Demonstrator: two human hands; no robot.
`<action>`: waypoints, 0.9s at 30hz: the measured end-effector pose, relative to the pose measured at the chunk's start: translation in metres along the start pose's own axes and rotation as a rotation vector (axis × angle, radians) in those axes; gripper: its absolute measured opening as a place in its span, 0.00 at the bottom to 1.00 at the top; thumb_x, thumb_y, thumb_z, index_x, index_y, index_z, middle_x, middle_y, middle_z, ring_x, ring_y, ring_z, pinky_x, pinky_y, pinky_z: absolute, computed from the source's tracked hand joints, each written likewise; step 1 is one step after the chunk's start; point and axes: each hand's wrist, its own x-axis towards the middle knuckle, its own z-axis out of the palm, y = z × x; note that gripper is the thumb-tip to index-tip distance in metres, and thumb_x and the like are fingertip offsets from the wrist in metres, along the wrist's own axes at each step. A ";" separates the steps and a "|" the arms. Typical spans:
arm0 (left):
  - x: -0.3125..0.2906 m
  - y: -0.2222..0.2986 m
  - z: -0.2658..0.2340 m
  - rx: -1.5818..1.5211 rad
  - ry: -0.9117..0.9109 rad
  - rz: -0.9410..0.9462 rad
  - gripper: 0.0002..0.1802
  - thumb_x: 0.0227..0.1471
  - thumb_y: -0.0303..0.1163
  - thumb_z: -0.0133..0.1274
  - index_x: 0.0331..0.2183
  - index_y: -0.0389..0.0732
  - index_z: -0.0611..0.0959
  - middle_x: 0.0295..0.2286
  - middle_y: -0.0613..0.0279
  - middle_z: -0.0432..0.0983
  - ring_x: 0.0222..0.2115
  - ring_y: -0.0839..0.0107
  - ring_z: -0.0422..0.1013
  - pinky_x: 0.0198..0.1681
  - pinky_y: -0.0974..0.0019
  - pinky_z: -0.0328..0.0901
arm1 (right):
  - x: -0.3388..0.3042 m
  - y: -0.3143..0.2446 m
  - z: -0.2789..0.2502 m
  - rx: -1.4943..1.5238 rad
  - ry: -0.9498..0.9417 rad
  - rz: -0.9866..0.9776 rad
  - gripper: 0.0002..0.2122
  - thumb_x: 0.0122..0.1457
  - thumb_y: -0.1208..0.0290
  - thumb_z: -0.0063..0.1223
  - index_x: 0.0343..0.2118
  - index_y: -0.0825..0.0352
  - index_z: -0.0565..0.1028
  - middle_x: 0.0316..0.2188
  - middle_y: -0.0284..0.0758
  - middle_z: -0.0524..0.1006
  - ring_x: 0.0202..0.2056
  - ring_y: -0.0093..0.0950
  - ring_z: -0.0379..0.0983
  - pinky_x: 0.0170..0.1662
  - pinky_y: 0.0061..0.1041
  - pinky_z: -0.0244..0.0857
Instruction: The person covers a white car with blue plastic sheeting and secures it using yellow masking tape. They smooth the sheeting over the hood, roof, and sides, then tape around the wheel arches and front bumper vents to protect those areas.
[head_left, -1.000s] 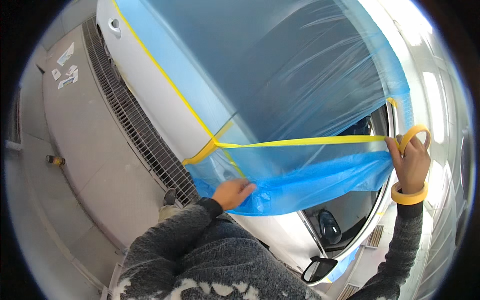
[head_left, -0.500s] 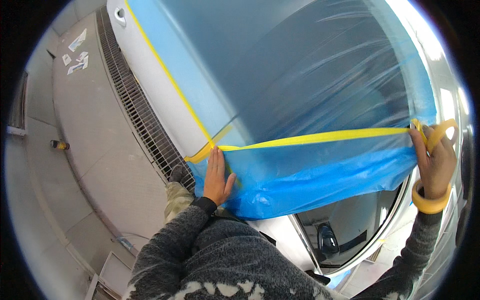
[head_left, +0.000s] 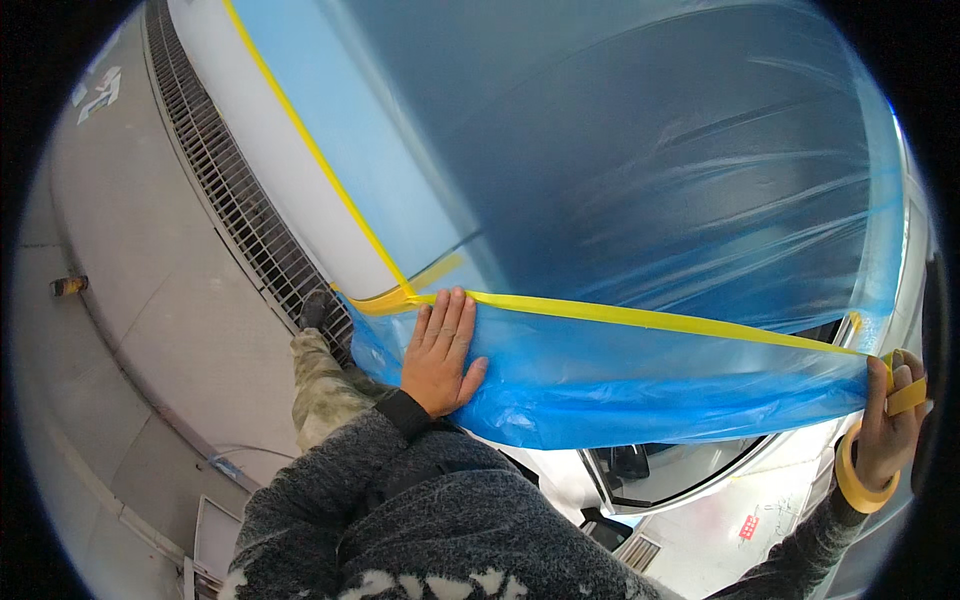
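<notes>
Nearby, grating (head_left: 222,150) borders the car (head_left: 285,170); left grip (head_left: 438,362) flat on film (head_left: 640,412) — right grip (head_left: 890,425) pinching tape (head_left: 640,318).

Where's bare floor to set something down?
Wide floor patch: grate on its right, paper scraps at the far end, yellow-black cylinder to the left. Crowded: between left hand and right hand, where tape and blue film stretch; shoe at the grate's near end.

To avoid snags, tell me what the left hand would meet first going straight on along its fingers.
The left hand overlaps the yellow tape at its fingertips; past that, the upper blue film probably comes first, though depth is unclear.
</notes>
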 end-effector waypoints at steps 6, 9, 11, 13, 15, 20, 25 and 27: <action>0.009 0.008 -0.026 0.013 -0.030 0.011 0.41 0.60 0.40 0.51 0.68 0.33 0.60 0.69 0.44 0.53 0.71 0.48 0.47 0.71 0.43 0.41 | 0.009 -0.013 0.007 0.102 0.051 0.117 0.06 0.57 0.81 0.66 0.32 0.73 0.78 0.38 0.42 0.79 0.36 0.30 0.77 0.37 0.24 0.70; 0.022 0.015 -0.049 0.007 0.062 0.057 0.37 0.60 0.38 0.54 0.66 0.36 0.66 0.65 0.49 0.63 0.65 0.53 0.59 0.67 0.46 0.52 | 0.012 -0.016 0.012 0.016 0.053 0.138 0.09 0.53 0.79 0.70 0.34 0.74 0.79 0.37 0.42 0.80 0.37 0.32 0.77 0.37 0.26 0.69; 0.040 0.015 -0.064 -0.109 0.138 0.121 0.34 0.60 0.37 0.56 0.64 0.36 0.70 0.60 0.51 0.70 0.60 0.55 0.66 0.62 0.50 0.59 | 0.015 -0.016 0.016 -0.053 0.111 0.079 0.11 0.51 0.77 0.72 0.35 0.73 0.80 0.35 0.41 0.80 0.37 0.33 0.77 0.40 0.29 0.70; 0.066 0.013 -0.075 -0.268 0.054 0.109 0.27 0.61 0.37 0.57 0.59 0.38 0.76 0.47 0.54 0.79 0.47 0.56 0.73 0.52 0.54 0.66 | 0.017 -0.017 0.019 -0.081 0.138 0.076 0.13 0.49 0.75 0.74 0.36 0.72 0.82 0.34 0.41 0.81 0.36 0.35 0.79 0.43 0.31 0.71; 0.088 0.011 -0.087 -0.422 -0.111 0.087 0.24 0.61 0.39 0.59 0.55 0.39 0.79 0.42 0.54 0.81 0.44 0.56 0.74 0.49 0.55 0.67 | 0.019 -0.021 0.022 -0.034 0.137 0.098 0.13 0.49 0.72 0.74 0.36 0.72 0.82 0.34 0.41 0.81 0.35 0.35 0.80 0.44 0.31 0.71; 0.119 0.009 -0.116 -0.509 -0.399 0.089 0.15 0.57 0.39 0.63 0.41 0.40 0.83 0.34 0.56 0.80 0.37 0.59 0.75 0.42 0.57 0.70 | 0.020 -0.034 0.017 -0.060 0.099 0.195 0.16 0.49 0.62 0.75 0.32 0.70 0.83 0.28 0.37 0.79 0.29 0.31 0.78 0.34 0.27 0.71; 0.126 0.013 -0.125 -0.422 -0.493 0.086 0.11 0.53 0.32 0.68 0.36 0.38 0.84 0.33 0.59 0.80 0.34 0.66 0.76 0.39 0.62 0.72 | 0.015 -0.039 0.017 -0.020 0.114 0.211 0.17 0.51 0.60 0.73 0.32 0.71 0.83 0.28 0.38 0.79 0.28 0.32 0.77 0.35 0.27 0.70; 0.126 0.012 -0.124 -0.459 -0.501 0.047 0.09 0.53 0.31 0.67 0.35 0.38 0.85 0.31 0.59 0.80 0.32 0.66 0.76 0.37 0.62 0.72 | 0.014 -0.037 0.020 -0.011 0.161 0.135 0.17 0.53 0.61 0.72 0.32 0.71 0.82 0.30 0.39 0.79 0.28 0.31 0.77 0.32 0.26 0.69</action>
